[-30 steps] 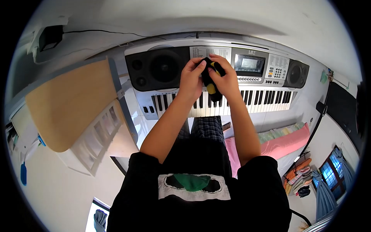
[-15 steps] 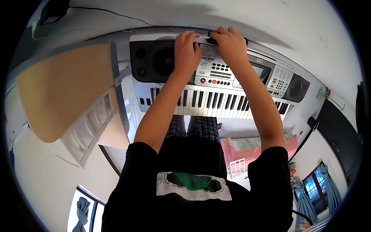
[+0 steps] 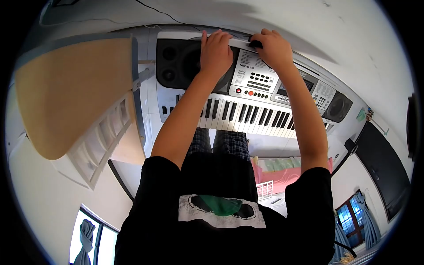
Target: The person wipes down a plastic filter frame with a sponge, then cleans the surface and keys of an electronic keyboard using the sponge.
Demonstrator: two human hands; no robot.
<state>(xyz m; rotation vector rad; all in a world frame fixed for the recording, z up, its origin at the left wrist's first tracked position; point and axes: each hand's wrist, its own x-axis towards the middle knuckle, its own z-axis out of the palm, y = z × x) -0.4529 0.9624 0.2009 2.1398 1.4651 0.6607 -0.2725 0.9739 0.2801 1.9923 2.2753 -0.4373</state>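
Observation:
A silver electronic keyboard (image 3: 240, 91) with black and white keys lies across in front of me, above my knees. My left hand (image 3: 216, 52) is at its back edge beside the left speaker (image 3: 179, 59), palm down, fingers stretched out and holding nothing. Farther right along the same edge, my right hand (image 3: 274, 49) is curled around a small black object (image 3: 255, 44). Only one end of that object shows, so its kind is unclear. Beneath my forearms are the button panel (image 3: 258, 81) and the small display (image 3: 289, 87).
Close on the left stands a wooden-topped piece of furniture (image 3: 73, 84) with a white rack (image 3: 99, 145). A white wall (image 3: 344, 48) rises behind the keyboard, with a thin black cable (image 3: 165, 15) near it. At the right are a pink-covered bed (image 3: 287, 179) and a dark screen (image 3: 382, 165).
My view has shifted slightly, so the keyboard sits a little farther right in it. My right hand has moved slightly right with the black object, and my left fingers are still at the back edge.

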